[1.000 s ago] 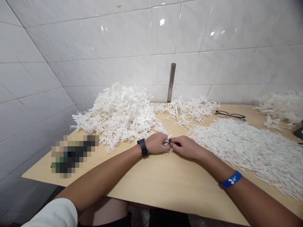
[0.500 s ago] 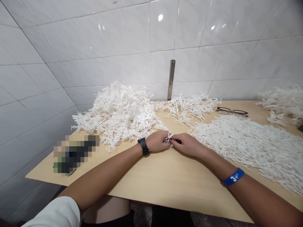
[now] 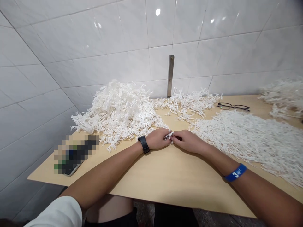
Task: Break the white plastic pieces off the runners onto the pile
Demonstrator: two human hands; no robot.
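In the head view, the left hand (image 3: 156, 138) and the right hand (image 3: 188, 142) are seen resting on the wooden table (image 3: 165, 179), brought together so that their fingertips meet. A small white plastic sprig (image 3: 169, 135) is pinched between them: the fingers of both hands are curled in narrowly and closed on it, and something small and grey is glimpsed at the left fingertips, too small to be made out. The sprig is held just above the tabletop, right at the point where the two hands touch.

A black watch (image 3: 143, 144) is worn on the left wrist and a blue wristband (image 3: 235, 172) on the right forearm.

Just beyond and outward of the left hand a tall tangled heap of white sprigs (image 3: 118, 107) is piled, its edge nearly reaching the left knuckles. Outward of the right hand a flat spread of white strands (image 3: 248, 138) is laid out, starting close by the right fingers. Straight beyond both hands a smaller scatter of sprigs (image 3: 187, 104) lies against the tiled wall (image 3: 94, 47), below a metal bracket (image 3: 170, 75). A pair of glasses (image 3: 233, 106) is set well beyond the right hand. A phone (image 3: 71, 159), partly blurred, lies well outward of the left forearm, near the table's edge.
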